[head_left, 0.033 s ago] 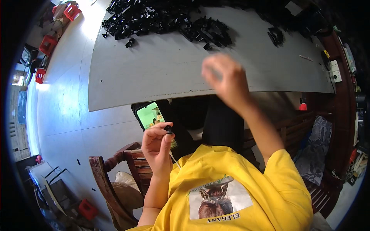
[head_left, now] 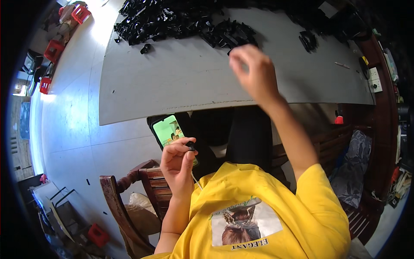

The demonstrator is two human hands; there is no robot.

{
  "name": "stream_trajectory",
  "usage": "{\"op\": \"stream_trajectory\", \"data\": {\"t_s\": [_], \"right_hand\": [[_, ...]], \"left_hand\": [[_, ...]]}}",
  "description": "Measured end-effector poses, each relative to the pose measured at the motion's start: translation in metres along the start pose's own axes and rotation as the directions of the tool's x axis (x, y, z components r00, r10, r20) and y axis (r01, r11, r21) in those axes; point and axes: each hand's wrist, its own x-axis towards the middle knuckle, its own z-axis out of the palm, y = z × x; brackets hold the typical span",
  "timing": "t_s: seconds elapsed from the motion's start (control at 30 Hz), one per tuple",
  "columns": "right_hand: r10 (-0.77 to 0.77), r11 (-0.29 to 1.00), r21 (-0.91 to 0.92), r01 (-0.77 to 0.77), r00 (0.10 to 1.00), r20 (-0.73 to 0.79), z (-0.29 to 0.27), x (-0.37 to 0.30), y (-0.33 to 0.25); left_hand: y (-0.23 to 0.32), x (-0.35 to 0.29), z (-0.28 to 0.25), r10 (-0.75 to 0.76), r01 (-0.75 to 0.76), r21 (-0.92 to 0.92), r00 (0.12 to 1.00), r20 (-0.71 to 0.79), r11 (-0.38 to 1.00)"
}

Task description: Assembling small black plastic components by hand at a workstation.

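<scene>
My left hand [head_left: 176, 163] is raised above my lap, pinching a small black plastic piece [head_left: 190, 146] between thumb and fingertips. Beneath and behind that hand a phone [head_left: 169, 129] with a lit green picture rests over my dark-clad legs, partly covered by my fingers. My right hand [head_left: 255, 74] is stretched out over the grey table [head_left: 172, 86], its curled fingertips at the near edge of a big heap of black plastic pieces [head_left: 168, 23]. Motion blurs those fingers, so whether anything is between them does not show.
One loose black piece [head_left: 145, 48] lies just in front of the heap, and a small cluster [head_left: 308, 41] sits farther right. A thin white pen-like stick [head_left: 342, 65] is near the table's right side. Wooden chair arm [head_left: 115, 190] at my left; red baskets [head_left: 54, 51] along the far-left floor.
My right hand has moved away from me, closer to the heap of black pieces. My left hand, still pinching its black piece, has shifted very slightly right.
</scene>
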Motion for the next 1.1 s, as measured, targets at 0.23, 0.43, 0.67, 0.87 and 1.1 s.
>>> {"op": "stream_trajectory", "data": {"t_s": [0.23, 0.43, 0.67, 0.87, 1.1], "right_hand": [[0.224, 0.903, -0.392, -0.177, 0.971, 0.079, 0.033, 0.057, 0.058], [0.236, 0.971, -0.009, -0.238, 0.968, -0.086, -0.004, 0.025, 0.023], [0.144, 0.359, 0.731, -0.58, 0.809, 0.571, -0.054, -0.065, -0.037], [-0.03, 0.67, 0.642, -0.373, 0.85, 0.525, -0.056, -0.087, -0.062], [-0.253, 0.851, 0.524, 0.005, 0.881, 0.401, -0.058, -0.084, -0.067]], "left_hand": [[-0.001, -0.007, 0.01, -0.044, 0.043, 0.018, 0.994, 0.1, 0.999], [-0.002, -0.004, 0.005, -0.078, 0.076, 0.023, 0.985, 0.152, 0.997], [0.0, 0.009, 0.01, 0.056, -0.095, 0.154, 0.969, 0.242, 0.984], [0.004, 0.009, 0.01, 0.071, -0.138, 0.192, 0.945, 0.32, 0.972], [0.009, 0.003, 0.009, 0.053, -0.132, 0.229, 0.945, 0.322, 0.964]]}}
